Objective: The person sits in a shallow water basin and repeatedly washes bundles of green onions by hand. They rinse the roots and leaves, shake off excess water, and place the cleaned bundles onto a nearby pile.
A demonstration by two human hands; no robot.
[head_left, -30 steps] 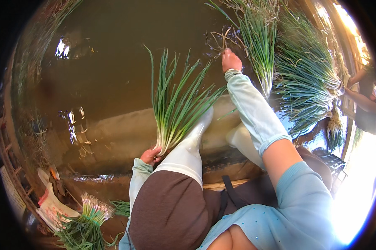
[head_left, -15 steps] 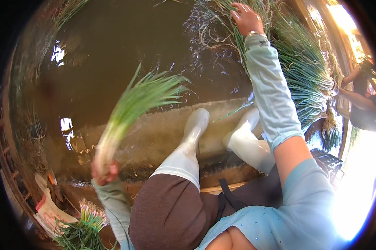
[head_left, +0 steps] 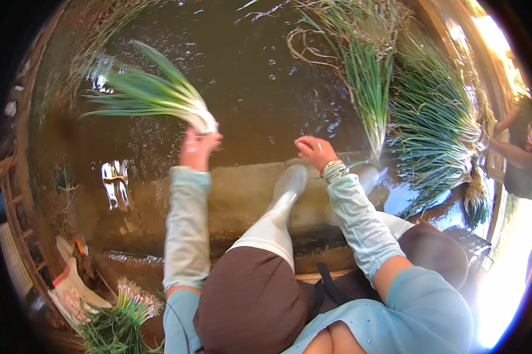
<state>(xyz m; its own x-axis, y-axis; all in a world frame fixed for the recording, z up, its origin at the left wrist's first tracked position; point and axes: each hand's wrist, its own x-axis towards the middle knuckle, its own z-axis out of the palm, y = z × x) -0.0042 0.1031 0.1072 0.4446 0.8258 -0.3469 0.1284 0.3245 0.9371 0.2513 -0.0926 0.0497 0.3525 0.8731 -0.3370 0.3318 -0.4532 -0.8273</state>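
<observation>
A bunch of green onions [head_left: 168, 100] with white stalks is in my left hand [head_left: 198, 147], held over murky water; its leaves fan to the left and are slightly blurred. My right hand [head_left: 316, 152], wearing a band at the wrist, is empty, fingers partly bent and apart, to the right of the bunch and above the water. Loose green onions [head_left: 363, 88] lie beyond it at the water's right side, next to a dense pile of bunches [head_left: 431, 130].
My white-booted legs [head_left: 266, 236] reach into the water over a submerged ledge [head_left: 236, 183]. A co-worker's arms [head_left: 510, 153] touch the pile at right. A tied bunch [head_left: 130, 310] and white sack [head_left: 77, 295] sit lower left. The trough's edge [head_left: 24, 165] curves along the left.
My left hand has carried the bunch up and forward over the water, leaves now swung leftward. My right hand has come back from the onions at the far right toward the middle.
</observation>
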